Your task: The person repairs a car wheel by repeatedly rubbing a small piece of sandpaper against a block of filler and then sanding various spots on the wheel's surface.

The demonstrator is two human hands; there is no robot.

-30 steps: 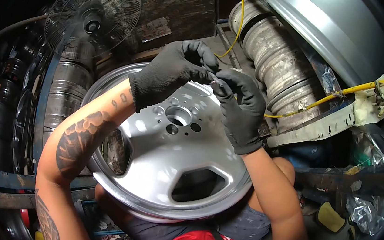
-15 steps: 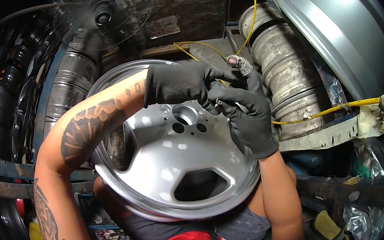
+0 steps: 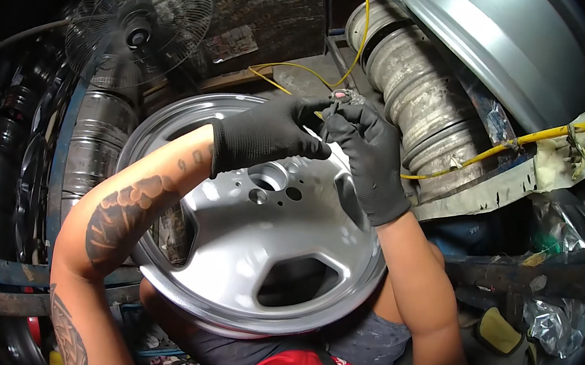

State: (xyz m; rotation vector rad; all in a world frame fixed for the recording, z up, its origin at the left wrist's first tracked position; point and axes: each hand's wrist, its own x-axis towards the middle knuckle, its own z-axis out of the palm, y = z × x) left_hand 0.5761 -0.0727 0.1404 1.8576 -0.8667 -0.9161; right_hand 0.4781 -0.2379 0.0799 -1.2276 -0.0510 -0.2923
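"Where's the wheel rim (image 3: 229,240)?"

"Mid-frame, face up above the person's thighs, silver, with its round hub hole (image 3: 268,176) just beyond the centre. Both forearms reach over it."

"And the hands?"

"Both wear dark knit gloves. The left hand (image 3: 324,127) is partly open, thumb apart from the fingers, which reach towards the other glove. I can't tell whether those fingers grip anything."

"The right hand (image 3: 333,119)?"

"Fingers curled, nearly closed, pinching a thin dark piece (image 3: 334,107). It's too small to name. The two gloves meet over the rim's far edge."

"What's behind them?"

"A grimy lump with a pink spot (image 3: 341,95), just past the fingertips. A yellow hose (image 3: 363,37) drops from the top of the frame and bends near there."

"Anything at the sides?"

"Upper left, a wire-caged fan (image 3: 136,38), with stacked dark metal rims (image 3: 104,123) beneath. Upper right, a row of dusty rims (image 3: 427,90), and a big silver rim (image 3: 512,56) in the corner."

"Lower right?"

"Crumpled clear plastic (image 3: 559,328)."
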